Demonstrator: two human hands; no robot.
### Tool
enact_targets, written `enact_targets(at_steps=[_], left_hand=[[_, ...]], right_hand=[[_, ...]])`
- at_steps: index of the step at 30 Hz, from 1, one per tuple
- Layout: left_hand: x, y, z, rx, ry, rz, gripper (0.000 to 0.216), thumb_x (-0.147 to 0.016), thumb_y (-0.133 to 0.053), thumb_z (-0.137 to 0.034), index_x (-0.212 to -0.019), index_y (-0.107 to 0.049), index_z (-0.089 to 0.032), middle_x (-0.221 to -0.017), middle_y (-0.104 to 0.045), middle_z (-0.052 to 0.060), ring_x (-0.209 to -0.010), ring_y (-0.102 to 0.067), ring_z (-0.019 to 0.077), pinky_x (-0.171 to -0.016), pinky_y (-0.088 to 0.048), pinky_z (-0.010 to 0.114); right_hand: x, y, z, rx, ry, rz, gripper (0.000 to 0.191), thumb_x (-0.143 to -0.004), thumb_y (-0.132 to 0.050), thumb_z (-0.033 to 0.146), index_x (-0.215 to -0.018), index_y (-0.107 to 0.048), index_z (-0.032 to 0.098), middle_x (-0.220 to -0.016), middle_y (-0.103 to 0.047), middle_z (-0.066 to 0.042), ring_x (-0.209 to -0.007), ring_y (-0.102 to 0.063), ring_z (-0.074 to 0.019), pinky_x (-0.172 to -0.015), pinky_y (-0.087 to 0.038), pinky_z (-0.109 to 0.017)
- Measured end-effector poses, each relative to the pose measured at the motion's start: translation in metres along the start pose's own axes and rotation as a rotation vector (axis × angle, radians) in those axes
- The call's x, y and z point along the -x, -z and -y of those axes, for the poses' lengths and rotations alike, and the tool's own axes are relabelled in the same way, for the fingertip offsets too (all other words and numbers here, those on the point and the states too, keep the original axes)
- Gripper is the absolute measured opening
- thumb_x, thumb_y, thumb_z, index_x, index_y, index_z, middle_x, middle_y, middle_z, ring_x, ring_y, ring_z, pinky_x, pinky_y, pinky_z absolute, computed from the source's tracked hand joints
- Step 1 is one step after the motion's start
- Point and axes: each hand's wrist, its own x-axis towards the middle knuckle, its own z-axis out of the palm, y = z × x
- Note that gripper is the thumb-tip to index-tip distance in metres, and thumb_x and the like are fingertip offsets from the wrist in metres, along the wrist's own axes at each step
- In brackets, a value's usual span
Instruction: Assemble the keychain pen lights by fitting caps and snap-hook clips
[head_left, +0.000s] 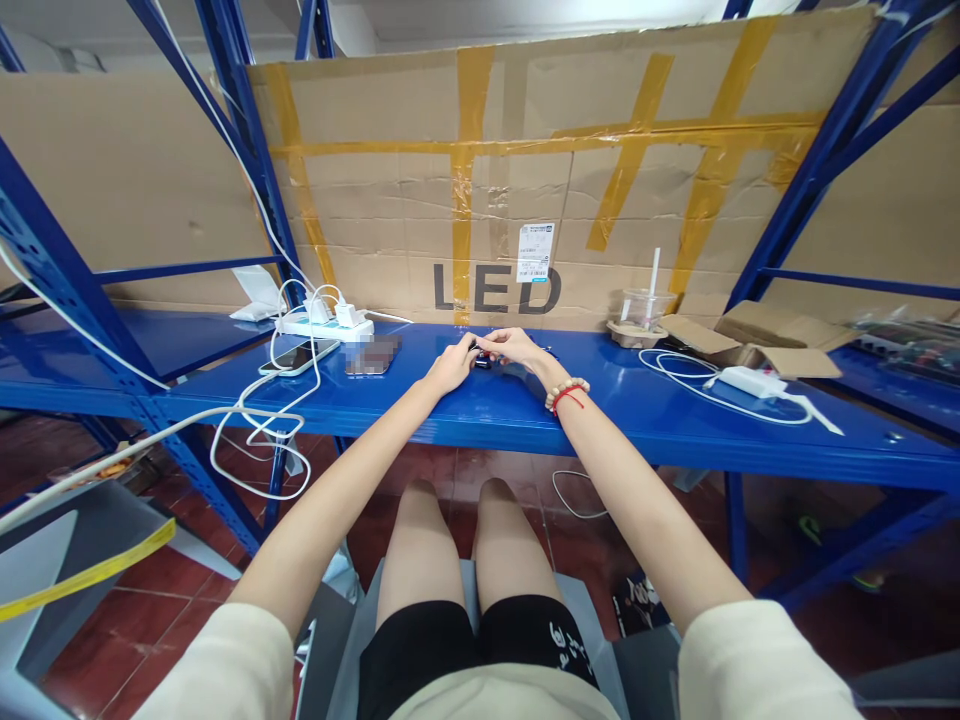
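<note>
Both my hands meet over the blue metal shelf, close to its middle. My left hand has its fingers closed at a small dark object, which shows some red and shiny bits. From the right, my right hand pinches at the same small object, its fingertips touching or nearly touching those of the left. The object's kind is too small to make out, and the fingers cover much of it. A beaded bracelet and a red cord sit on my right wrist.
Left on the shelf are a white power strip with plugs and looping cables, a phone and a blurred flat item. Rightward stand a plastic cup with a straw, an opened carton and a white adapter. Cardboard backs the shelf.
</note>
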Motion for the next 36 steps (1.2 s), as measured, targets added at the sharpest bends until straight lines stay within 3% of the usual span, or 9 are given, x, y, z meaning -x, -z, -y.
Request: enact_targets(at_steps=[3, 7, 12, 18, 24, 29, 36], left_hand=[[0.001, 0.001, -0.002, 0.01, -0.001, -0.002, 0.024, -0.089, -0.035, -0.03, -0.109, -0.046, -0.025, -0.077, -0.062, 0.001, -0.076, -0.06, 0.0179, -0.08, -0.044, 0.032], [0.0, 0.001, -0.002, -0.029, 0.009, -0.003, 0.022, -0.09, -0.034, -0.031, -0.098, -0.053, -0.023, -0.076, -0.062, 0.002, -0.076, -0.06, 0.0191, -0.078, -0.044, 0.032], [-0.004, -0.003, 0.0, -0.022, 0.069, -0.068, 0.028, -0.09, -0.033, -0.032, -0.101, -0.055, -0.021, -0.075, -0.064, 0.003, -0.072, -0.059, 0.0188, -0.073, -0.045, 0.031], [-0.004, -0.003, -0.002, 0.009, 0.088, -0.06, 0.03, -0.09, -0.032, -0.033, -0.101, -0.058, -0.022, -0.068, -0.063, 0.001, -0.071, -0.059, 0.018, -0.075, -0.044, 0.03], [0.0, 0.002, -0.01, 0.012, 0.131, -0.015, 0.033, -0.09, -0.03, -0.037, -0.107, -0.057, -0.026, -0.07, -0.063, -0.001, -0.079, -0.06, 0.02, -0.076, -0.043, 0.032], [-0.003, -0.001, -0.004, 0.082, 0.062, -0.028, 0.033, -0.089, -0.033, -0.035, -0.106, -0.058, -0.022, -0.075, -0.063, 0.001, -0.077, -0.058, 0.0174, -0.076, -0.043, 0.029], [-0.005, -0.004, -0.003, 0.177, 0.027, -0.029, 0.026, -0.089, -0.034, -0.03, -0.088, -0.056, -0.017, -0.069, -0.057, 0.0, -0.074, -0.055, 0.015, -0.075, -0.042, 0.027]], right_hand=[[0.003, -0.001, 0.004, 0.008, -0.064, -0.002, 0.036, -0.061, -0.076, 0.047, -0.071, -0.067, 0.014, -0.056, -0.058, 0.001, -0.053, -0.05, -0.0062, -0.043, -0.034, -0.015], [0.005, -0.004, 0.009, 0.027, -0.115, 0.0, 0.037, -0.064, -0.073, 0.049, -0.068, -0.066, 0.013, -0.054, -0.057, 0.001, -0.052, -0.051, -0.0067, -0.041, -0.033, -0.015], [0.005, -0.005, 0.009, 0.013, -0.057, -0.005, 0.036, -0.066, -0.072, 0.048, -0.07, -0.065, 0.013, -0.054, -0.056, 0.001, -0.051, -0.05, -0.0058, -0.041, -0.034, -0.015], [-0.002, 0.003, -0.002, -0.051, 0.064, -0.011, 0.039, -0.067, -0.074, 0.039, -0.097, -0.068, 0.015, -0.072, -0.066, -0.002, -0.057, -0.054, -0.0065, -0.043, -0.036, -0.014], [-0.009, 0.01, -0.01, -0.029, 0.108, 0.017, 0.036, -0.061, -0.076, 0.037, -0.088, -0.073, 0.013, -0.069, -0.067, -0.003, -0.056, -0.053, -0.0075, -0.044, -0.037, -0.017], [-0.011, 0.012, -0.01, -0.016, 0.116, 0.031, 0.038, -0.058, -0.078, 0.038, -0.086, -0.073, 0.013, -0.067, -0.067, -0.003, -0.055, -0.053, -0.008, -0.045, -0.038, -0.018], [-0.011, 0.016, -0.01, 0.006, 0.121, 0.061, 0.037, -0.059, -0.077, 0.036, -0.087, -0.072, 0.013, -0.067, -0.066, -0.003, -0.052, -0.05, -0.0064, -0.046, -0.038, -0.018]])
